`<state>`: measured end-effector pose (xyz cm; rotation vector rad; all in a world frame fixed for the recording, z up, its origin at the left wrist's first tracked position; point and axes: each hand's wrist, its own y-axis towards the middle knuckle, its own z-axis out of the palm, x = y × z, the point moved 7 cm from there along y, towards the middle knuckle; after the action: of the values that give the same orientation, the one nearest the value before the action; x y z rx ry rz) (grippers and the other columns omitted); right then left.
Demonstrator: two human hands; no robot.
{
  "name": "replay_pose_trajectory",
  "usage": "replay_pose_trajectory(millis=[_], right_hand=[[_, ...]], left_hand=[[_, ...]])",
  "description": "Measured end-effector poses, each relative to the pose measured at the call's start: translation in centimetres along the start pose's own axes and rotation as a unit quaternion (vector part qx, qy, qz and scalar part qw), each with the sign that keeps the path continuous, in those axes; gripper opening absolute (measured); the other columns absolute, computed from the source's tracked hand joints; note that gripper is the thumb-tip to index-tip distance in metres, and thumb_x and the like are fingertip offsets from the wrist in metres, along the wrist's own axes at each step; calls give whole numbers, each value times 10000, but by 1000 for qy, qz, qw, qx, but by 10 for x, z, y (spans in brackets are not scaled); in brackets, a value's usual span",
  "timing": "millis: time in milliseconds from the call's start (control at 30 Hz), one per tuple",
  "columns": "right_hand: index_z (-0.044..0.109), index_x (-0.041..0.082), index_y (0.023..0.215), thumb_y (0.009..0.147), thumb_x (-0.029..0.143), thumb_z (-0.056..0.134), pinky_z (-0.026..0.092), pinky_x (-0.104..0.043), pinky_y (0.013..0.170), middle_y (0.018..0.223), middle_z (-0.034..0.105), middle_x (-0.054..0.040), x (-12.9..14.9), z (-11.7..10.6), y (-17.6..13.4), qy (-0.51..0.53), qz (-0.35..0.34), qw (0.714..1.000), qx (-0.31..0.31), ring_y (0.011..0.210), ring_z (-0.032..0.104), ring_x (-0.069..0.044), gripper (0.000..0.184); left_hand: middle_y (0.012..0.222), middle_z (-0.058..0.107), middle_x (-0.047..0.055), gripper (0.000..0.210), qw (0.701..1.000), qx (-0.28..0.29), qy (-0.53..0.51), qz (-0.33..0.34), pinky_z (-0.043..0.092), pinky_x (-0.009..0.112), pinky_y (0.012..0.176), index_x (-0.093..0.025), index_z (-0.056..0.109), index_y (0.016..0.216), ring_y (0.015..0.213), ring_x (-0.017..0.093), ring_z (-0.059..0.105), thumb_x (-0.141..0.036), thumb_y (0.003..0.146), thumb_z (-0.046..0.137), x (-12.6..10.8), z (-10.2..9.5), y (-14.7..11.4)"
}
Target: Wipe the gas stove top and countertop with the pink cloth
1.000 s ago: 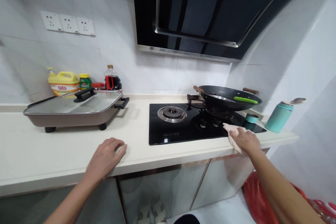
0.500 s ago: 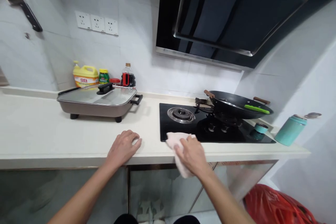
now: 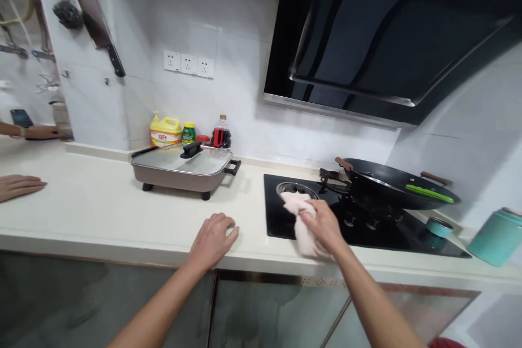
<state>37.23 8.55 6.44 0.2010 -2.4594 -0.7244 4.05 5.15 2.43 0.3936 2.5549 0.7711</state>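
On the black gas hob (image 3: 277, 217), my right hand (image 3: 324, 224) grips a pale pink cloth (image 3: 305, 235). One end of the cloth lies at the front edge of the left burner (image 3: 297, 189); the rest hangs down toward the counter edge. My left hand (image 3: 214, 238) rests on the white counter (image 3: 110, 206) near its front edge, loosely bent, thumb apart, holding nothing. A black wok (image 3: 391, 185) with a green-handled utensil (image 3: 429, 193) in it sits over the right burner.
An electric pan (image 3: 179, 174) with a glass lid stands left of the hob, bottles (image 3: 165, 131) behind it. At far left are another person's hands (image 3: 18, 187). A cleaver (image 3: 98, 27) hangs on the wall. A turquoise canister (image 3: 495, 236) and its small cup (image 3: 439, 227) stand at right.
My right hand has pushed the cloth farther back on the hob, up to the left burner. The view has swung left, bringing another person's hands into sight. My left hand stays on the counter.
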Motion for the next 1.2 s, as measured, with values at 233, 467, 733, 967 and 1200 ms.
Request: replay_pose_trajectory(millis=[233, 467, 733, 967, 1200], right_hand=[[695, 212, 1364, 996, 527, 412, 472, -479, 1020, 1372, 657, -203, -90, 7, 29, -304, 152, 934, 114, 1238, 628, -356, 561], [716, 162, 1294, 1023, 479, 407, 410, -479, 1065, 1321, 685, -216, 39, 82, 30, -263, 3, 952, 156, 1222, 615, -344, 519], [671, 214, 1343, 1050, 555, 392, 338, -512, 1123, 1441, 598, -178, 160, 142, -19, -111, -140, 962, 207, 1320, 505, -331, 529], [615, 299, 1383, 1058, 460, 388, 380, -504, 1077, 1426, 585, -136, 151, 119, -44, -93, -130, 961, 223, 1305, 519, -313, 428], [596, 287, 1412, 1051, 467, 404, 372, -529, 1056, 1412, 589, -158, 153, 108, -65, -96, -117, 970, 192, 1318, 484, -360, 447]], left_hand=[[1004, 741, 76, 224, 1000, 11, -19, -13, 480, 440, 922, -226, 725, 914, 1023, 281, 656, -344, 956, 539, 0, 1, -1], [1075, 690, 73, 257, 996, -58, -65, -25, 488, 444, 1009, -237, 713, 1005, 1079, 267, 635, -444, 976, 564, 2, -9, -1], [1108, 707, 73, 330, 990, -83, -103, -57, 490, 425, 1013, -236, 712, 1061, 1101, 257, 644, -494, 1003, 514, 16, -15, 1], [1057, 733, 55, 273, 995, -18, -88, -48, 472, 428, 978, -235, 721, 967, 1073, 257, 662, -452, 980, 555, 5, -12, 1], [1178, 696, 87, 226, 989, -71, -130, 12, 507, 448, 1047, -245, 734, 1080, 1176, 268, 641, -325, 907, 614, -1, -15, -10]])
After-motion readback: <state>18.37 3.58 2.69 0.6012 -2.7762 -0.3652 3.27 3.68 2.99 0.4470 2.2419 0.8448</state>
